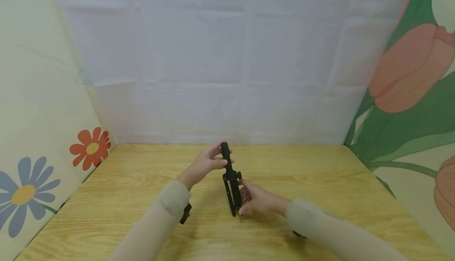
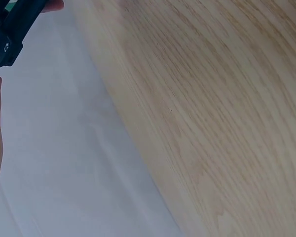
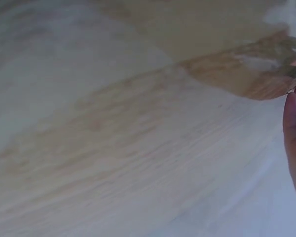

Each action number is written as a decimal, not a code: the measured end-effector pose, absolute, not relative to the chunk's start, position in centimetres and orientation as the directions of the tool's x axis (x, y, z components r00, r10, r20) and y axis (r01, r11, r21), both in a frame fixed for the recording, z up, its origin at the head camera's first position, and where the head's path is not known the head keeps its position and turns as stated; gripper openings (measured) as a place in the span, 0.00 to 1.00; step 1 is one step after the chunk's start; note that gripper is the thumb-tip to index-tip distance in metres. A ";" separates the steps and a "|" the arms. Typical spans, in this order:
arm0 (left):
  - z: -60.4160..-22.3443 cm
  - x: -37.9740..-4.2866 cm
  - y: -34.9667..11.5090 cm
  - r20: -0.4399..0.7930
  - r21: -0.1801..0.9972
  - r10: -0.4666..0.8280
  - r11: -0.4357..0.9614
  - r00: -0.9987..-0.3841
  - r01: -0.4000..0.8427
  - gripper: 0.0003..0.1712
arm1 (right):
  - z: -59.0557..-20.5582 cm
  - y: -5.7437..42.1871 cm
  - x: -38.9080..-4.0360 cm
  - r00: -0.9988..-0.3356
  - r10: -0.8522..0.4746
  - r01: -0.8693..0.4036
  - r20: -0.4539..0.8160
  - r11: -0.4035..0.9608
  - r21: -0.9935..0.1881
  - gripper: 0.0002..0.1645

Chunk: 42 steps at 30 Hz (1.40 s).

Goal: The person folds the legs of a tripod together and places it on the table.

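A small black tripod is held up over the wooden table, tilted, its top leaning away and slightly left. My left hand grips its upper shaft, with the thumb across the near side and fingertips showing on the far side. Lower down, my right hand holds the legs from the right between thumb and curled fingers. The legs lie close together, with a narrow gap between them. Only part of the tripod shows in the left wrist view. At the right wrist view's edge, a dark sliver of it appears beside my fingers.
The wood-grain table stretches out on both sides of my hands. A white creased sheet hangs along its back edge. Flower-printed cloths stand at the left and right.
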<state>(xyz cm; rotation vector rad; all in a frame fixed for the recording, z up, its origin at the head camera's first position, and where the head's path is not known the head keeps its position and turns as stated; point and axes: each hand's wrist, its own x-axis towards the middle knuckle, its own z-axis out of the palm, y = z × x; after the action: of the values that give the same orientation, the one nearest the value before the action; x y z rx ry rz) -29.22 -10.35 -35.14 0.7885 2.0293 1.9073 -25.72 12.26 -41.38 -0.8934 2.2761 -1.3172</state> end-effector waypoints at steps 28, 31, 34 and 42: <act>-33.8 -28.3 -10.4 0.063 0.971 0.410 0.186 -0.910 0.151 0.42 | -40.3 12.9 -24.9 -0.839 -0.536 -0.149 -0.093 0.390 -0.908 0.44; -33.7 -28.1 -10.4 0.028 0.966 0.393 0.226 -0.919 0.126 0.43 | -40.2 13.6 -25.0 -0.833 -0.547 -0.179 -0.085 0.410 -0.894 0.45; -33.8 -27.9 -10.6 0.011 0.963 0.389 0.245 -0.921 0.115 0.44 | -40.0 14.3 -25.2 -0.828 -0.554 -0.190 -0.087 0.422 -0.886 0.46; -34.2 -27.7 -11.1 0.035 0.944 0.397 0.289 -0.917 0.161 0.41 | -39.2 15.8 -25.3 -0.827 -0.554 -0.197 -0.098 0.448 -0.872 0.45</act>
<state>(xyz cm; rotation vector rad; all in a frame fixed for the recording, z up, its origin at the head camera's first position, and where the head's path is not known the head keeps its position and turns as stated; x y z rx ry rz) -27.67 -11.08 -34.18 0.5164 2.3491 1.6812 -25.25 15.79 -39.18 -0.6358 2.3344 -1.3340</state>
